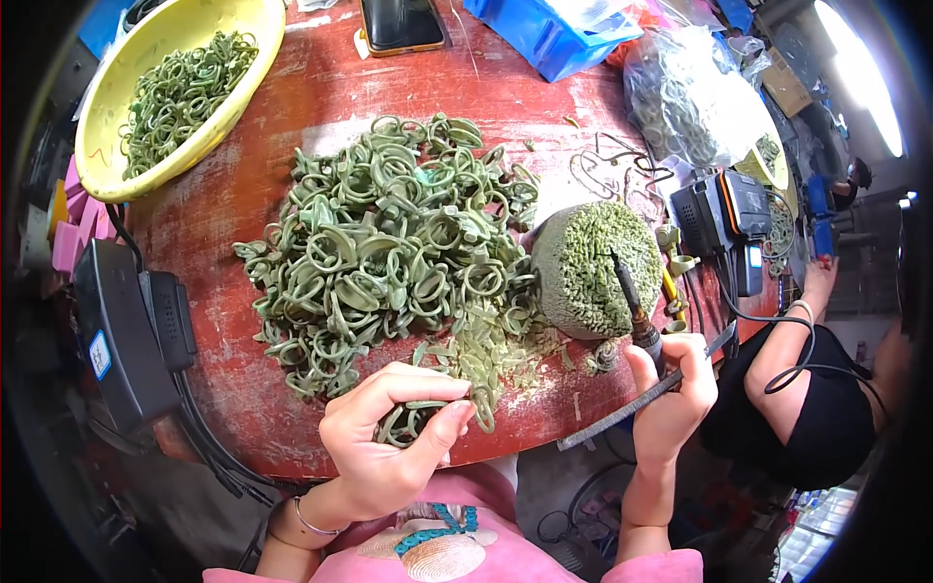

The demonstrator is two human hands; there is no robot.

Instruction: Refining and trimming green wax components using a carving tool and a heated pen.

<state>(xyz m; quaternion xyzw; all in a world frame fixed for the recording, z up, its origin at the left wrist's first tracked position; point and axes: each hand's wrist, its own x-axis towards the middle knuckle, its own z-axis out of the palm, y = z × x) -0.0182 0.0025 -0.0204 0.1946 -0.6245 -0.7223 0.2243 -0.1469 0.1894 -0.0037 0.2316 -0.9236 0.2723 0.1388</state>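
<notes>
My left hand [394,437] is closed around several green ring-shaped pieces [403,418] near the front edge of the red table [209,291]. Its fingertips are beside a lighter green piece [484,408]. My right hand [675,389] grips a dark pen-shaped tool [637,321] with a thin tip, and a long flat grey file [607,418] runs across beneath its fingers. The tip points over a round, rough-topped green block [569,272]. A large heap of green rings [379,243] covers the middle, with pale flat scraps [476,345] at its front right.
A yellow bowl of rings [102,131] is back left, a phone [403,24] and blue bin [539,39] behind, a plastic bag [685,97] back right. Black cabled devices stand left [117,330] and right [724,223]. Another person [807,408] sits at the right.
</notes>
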